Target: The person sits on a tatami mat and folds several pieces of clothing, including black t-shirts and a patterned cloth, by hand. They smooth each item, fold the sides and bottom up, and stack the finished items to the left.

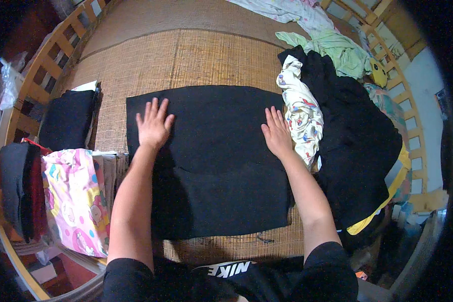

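A black garment or cloth [219,139], roughly rectangular, lies spread on a woven bamboo mat [226,53]. My left hand [154,126] rests palm down near its upper left part, fingers apart. Close to the right edge, my right hand [277,132] also lies flat on the fabric, its thumb away from the other fingers. Neither hand grasps anything. A shallow crease crosses the cloth below the hands, and a dark cord [265,238] shows on the mat beneath its lower edge.
Right of the cloth sit a crumpled white printed garment [304,113], a black clothing heap [355,139] and green fabric [336,53]. To the left are a folded black stack [66,120] and a pink patterned cloth [75,204]. Wooden slatted rails [45,64] border both sides.
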The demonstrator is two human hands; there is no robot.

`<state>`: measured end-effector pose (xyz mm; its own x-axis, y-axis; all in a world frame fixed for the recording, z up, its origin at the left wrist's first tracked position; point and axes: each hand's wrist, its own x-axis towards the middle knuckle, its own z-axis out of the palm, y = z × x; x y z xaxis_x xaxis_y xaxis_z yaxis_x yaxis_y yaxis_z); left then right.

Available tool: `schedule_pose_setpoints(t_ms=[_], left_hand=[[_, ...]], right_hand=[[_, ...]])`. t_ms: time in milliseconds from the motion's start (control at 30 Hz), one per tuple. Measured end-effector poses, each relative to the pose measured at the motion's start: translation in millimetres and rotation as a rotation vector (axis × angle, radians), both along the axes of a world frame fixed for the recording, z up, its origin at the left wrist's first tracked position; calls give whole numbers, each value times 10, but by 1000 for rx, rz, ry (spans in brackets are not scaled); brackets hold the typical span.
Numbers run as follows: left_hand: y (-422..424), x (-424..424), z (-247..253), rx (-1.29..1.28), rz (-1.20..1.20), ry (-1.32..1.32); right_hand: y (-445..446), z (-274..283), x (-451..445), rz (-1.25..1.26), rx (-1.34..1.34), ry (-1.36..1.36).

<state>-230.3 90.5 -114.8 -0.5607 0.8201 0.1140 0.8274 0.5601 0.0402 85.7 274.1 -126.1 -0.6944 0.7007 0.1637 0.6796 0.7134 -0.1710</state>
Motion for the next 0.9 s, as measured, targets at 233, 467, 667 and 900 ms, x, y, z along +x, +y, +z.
schedule_pose_setpoints(t_ms=[233,467,667,900], left_hand=[[31,-174,-8,49,103,4],[628,870,67,51,-555,-20],[647,374,-24,16,-196,-24],[-473,461,426,29,-107,-151]], right_hand=[[-86,3,136,-36,51,-49],[-73,6,146,-29,46,-22],[-70,-46,178,-29,66,1],[-7,-95,277,-46,60,41]])
